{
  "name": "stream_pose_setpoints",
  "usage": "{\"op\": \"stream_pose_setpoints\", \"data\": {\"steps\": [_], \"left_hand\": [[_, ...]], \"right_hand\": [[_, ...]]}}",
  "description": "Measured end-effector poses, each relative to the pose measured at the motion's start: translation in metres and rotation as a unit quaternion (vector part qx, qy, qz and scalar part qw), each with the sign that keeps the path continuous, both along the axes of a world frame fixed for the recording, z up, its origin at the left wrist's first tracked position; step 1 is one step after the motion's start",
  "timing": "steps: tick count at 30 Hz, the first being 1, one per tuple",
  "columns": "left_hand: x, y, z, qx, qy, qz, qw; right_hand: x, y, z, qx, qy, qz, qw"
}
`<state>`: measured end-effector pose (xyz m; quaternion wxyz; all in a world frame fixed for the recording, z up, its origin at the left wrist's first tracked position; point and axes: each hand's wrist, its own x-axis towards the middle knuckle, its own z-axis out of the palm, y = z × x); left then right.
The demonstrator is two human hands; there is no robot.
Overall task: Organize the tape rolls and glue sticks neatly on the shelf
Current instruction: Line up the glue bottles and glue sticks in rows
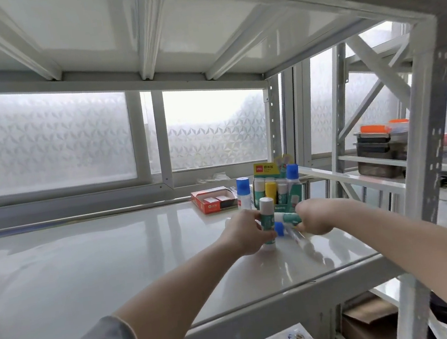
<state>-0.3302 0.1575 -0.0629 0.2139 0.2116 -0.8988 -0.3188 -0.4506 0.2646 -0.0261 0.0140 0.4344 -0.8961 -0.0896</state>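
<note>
Both arms are reaching forward, grey-sleeved; left hand [245, 232] and right hand [314, 218] are curling their fingers, gripping.

Light: bright daylight through the frosted windows [211, 125] beyond the fingers.
Glare: sheen on the shelf [86, 256].
Edges: wide-angle bending.

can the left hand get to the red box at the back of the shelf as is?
Probably not right away. The left hand grips an upright glue stick, so it must let go first. Otherwise the shelf lies bare between it and the red box.
</note>
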Motion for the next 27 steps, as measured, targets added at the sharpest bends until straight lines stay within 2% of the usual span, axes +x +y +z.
{"op": "stream_pose_setpoints", "data": {"steps": [3,8,13,21,27], "left_hand": [[-0.003,0.001,-0.004,0.005,0.002,0.008,1.000],[0.003,-0.008,-0.002,0.007,-0.031,0.019,0.999],[0.021,-0.024,0.009,0.026,-0.083,0.016,0.996],[0.032,-0.047,0.022,0.037,-0.092,0.077,0.992],[0.015,-0.046,0.018,0.009,-0.031,0.073,0.997]], "right_hand": [[-0.003,-0.002,-0.004,-0.004,-0.013,-0.004,1.000],[-0.008,-0.002,-0.001,-0.034,-0.114,-0.021,0.993],[-0.005,0.000,0.007,-0.006,-0.152,-0.035,0.988],[-0.003,-0.005,0.016,0.001,-0.155,-0.015,0.988],[-0.002,-0.022,0.033,-0.116,-0.080,0.044,0.989]]}}
